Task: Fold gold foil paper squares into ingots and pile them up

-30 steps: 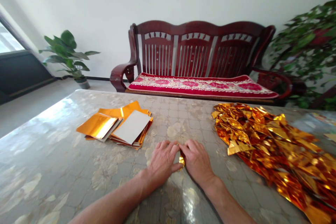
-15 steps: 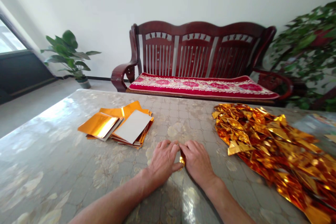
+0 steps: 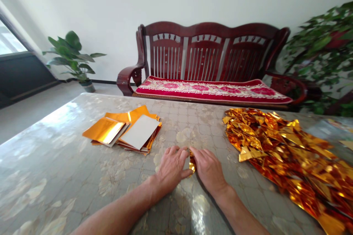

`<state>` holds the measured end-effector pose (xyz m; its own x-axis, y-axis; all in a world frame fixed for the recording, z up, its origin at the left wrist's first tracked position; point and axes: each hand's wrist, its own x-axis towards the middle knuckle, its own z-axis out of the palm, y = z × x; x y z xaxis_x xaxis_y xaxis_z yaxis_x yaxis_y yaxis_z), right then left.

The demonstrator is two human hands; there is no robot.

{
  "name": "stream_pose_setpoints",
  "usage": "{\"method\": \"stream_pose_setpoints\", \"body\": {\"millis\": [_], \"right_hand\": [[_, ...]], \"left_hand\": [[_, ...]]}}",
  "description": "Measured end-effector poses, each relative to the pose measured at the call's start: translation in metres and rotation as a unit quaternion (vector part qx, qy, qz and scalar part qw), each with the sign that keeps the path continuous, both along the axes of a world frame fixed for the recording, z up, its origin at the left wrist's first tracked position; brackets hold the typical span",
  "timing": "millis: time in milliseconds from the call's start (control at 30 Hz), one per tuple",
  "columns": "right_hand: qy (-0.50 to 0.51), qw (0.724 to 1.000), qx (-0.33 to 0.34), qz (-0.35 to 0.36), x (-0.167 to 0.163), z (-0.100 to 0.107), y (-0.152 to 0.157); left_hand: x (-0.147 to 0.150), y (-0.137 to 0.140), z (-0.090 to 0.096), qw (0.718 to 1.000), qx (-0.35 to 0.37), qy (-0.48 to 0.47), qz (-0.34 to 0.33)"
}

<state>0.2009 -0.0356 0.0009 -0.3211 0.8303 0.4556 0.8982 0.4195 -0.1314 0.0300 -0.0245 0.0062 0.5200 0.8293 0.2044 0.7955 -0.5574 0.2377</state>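
Between my two hands, low over the table, is a small piece of gold foil paper [image 3: 192, 166], partly hidden by the fingers. My left hand [image 3: 172, 164] grips its left side, thumb at the near end and fingers at the far end. From the right, my right hand [image 3: 207, 165] holds the same piece, its fingertips close to the left hand's. Beyond my left hand lies a loose stack of flat gold foil sheets [image 3: 103, 129], one with its grey-white back [image 3: 140, 132] up. A large heap of folded gold foil pieces [image 3: 278, 147] spreads to the right.
The table [image 3: 77, 176] has a glossy, flower-patterned cover. Behind it stands a dark red wooden bench [image 3: 204, 58] with a red floral cushion [image 3: 212, 90]. Potted plants stand left [image 3: 72, 57] and right [image 3: 325, 51]. Clear plastic [image 3: 328, 129] lies beyond the heap.
My right hand has shifted very slightly right, and a little more of the gold foil shows between the hands. My left hand stays nearly still.
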Motion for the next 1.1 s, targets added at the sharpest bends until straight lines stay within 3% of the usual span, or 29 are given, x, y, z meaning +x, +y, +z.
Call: {"method": "stream_pose_setpoints", "body": {"millis": [1100], "right_hand": [[-0.001, 0.999, 0.048, 0.014, 0.0048, -0.0067, -0.0045]], "left_hand": [[-0.0011, -0.0025, 0.0074, 0.999, 0.007, 0.039, -0.029]]}}
